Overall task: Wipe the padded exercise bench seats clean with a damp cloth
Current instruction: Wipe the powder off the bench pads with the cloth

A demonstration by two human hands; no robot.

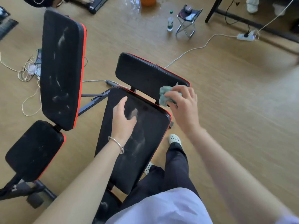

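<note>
We find an indoor room with a pale wood-look floor (226, 102), serving as an informal exercise space. Two padded exercise benches (62, 68), black with red edging, stand side by side from 9 o'clock to centre. A power strip (245, 36) lies on the floor at 2 o'clock, its white cable trailing. Loose cords (29, 70) tangle at 9 o'clock. A folding stool (187, 21), a water bottle (170, 21) and an orange bucket (148, 0) sit near 12 o'clock. A dark desk frame (213, 8) stands at 1 o'clock.
</note>
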